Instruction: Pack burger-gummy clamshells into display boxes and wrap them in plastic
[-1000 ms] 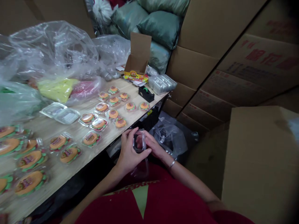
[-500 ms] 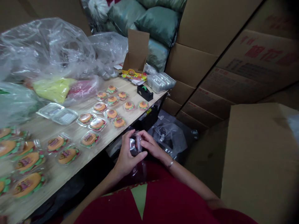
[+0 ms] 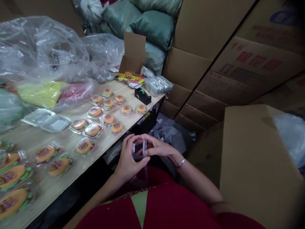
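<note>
My left hand and my right hand meet over my lap, just off the table's near edge. Both pinch the same small clear plastic clamshell case, held upright between the fingertips. More clear plastic hangs below it against my red shirt. On the wooden table to the left lie several sealed clear packs with orange burger-shaped sweets, spread in loose rows.
Empty clear trays and big plastic bags fill the table's left. An open printed carton, a stack of clear cases and a black tape dispenser stand at the far end. Cardboard boxes rise on my right.
The camera has swung slightly right and down. My hands have turned the clear case between them and lifted it a little; both hold it throughout.
</note>
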A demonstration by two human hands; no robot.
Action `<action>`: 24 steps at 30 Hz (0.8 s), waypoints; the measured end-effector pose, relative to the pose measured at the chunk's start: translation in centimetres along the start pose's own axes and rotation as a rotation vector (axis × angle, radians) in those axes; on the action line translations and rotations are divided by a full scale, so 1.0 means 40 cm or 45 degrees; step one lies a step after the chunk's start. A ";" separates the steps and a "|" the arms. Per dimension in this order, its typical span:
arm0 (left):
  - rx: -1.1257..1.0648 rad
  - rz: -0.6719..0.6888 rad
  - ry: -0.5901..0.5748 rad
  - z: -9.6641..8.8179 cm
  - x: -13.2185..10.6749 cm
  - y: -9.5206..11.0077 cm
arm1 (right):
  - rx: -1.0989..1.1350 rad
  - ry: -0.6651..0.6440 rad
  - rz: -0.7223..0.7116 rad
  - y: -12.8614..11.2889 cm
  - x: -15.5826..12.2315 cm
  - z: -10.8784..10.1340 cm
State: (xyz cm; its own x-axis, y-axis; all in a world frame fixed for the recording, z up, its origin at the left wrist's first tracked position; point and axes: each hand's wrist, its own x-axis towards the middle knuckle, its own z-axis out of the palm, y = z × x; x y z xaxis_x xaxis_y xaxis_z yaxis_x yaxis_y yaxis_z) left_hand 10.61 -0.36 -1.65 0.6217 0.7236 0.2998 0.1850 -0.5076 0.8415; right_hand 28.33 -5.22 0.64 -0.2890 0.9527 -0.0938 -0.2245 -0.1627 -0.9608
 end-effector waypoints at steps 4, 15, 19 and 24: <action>-0.017 0.038 0.022 -0.017 0.004 0.008 | -0.026 0.017 -0.019 0.010 0.007 0.000; -0.154 -0.190 0.201 -0.028 -0.018 -0.015 | 0.039 0.387 0.045 0.111 0.028 0.048; -0.362 -0.405 0.233 -0.023 -0.038 -0.024 | -0.266 0.594 -0.046 0.075 0.007 0.048; -0.664 -0.695 0.024 -0.025 -0.044 -0.041 | -0.499 1.180 -0.300 -0.123 -0.194 -0.091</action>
State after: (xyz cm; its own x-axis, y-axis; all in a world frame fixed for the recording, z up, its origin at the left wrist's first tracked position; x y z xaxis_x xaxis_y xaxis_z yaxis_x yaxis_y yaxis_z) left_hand 8.46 -0.32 -3.10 0.5313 0.8189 -0.2169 0.0759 0.2090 0.9750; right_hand 35.06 -10.89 5.14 0.5909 0.8001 0.1032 0.1843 -0.0093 -0.9828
